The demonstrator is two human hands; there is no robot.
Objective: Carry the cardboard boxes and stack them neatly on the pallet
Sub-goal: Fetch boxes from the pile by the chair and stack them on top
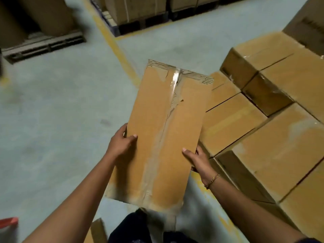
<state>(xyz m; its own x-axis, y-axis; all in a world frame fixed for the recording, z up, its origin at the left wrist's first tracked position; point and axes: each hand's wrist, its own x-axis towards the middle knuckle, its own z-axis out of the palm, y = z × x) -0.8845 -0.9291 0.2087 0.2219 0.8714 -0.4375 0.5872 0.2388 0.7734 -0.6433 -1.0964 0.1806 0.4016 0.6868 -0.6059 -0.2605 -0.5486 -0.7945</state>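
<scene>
I carry a long, narrow cardboard box (163, 130) with clear tape running down its top seam. My left hand (121, 141) grips its left edge, thumb on top. My right hand (196, 160), a gold bracelet on the wrist, grips the right edge, thumb on top as well. The box hangs in the air in front of me, its far end pointing away. To its right stands a stack of similar taped cardboard boxes (273, 137) in stepped layers. What that stack rests on is hidden.
Grey-green floor (52, 111) with a yellow painted line (119, 51) stretches to the left. A loaded pallet (43, 44) sits at far left, another pallet of boxes (140, 16) at the back. A red object (8, 221) shows at the lower left edge.
</scene>
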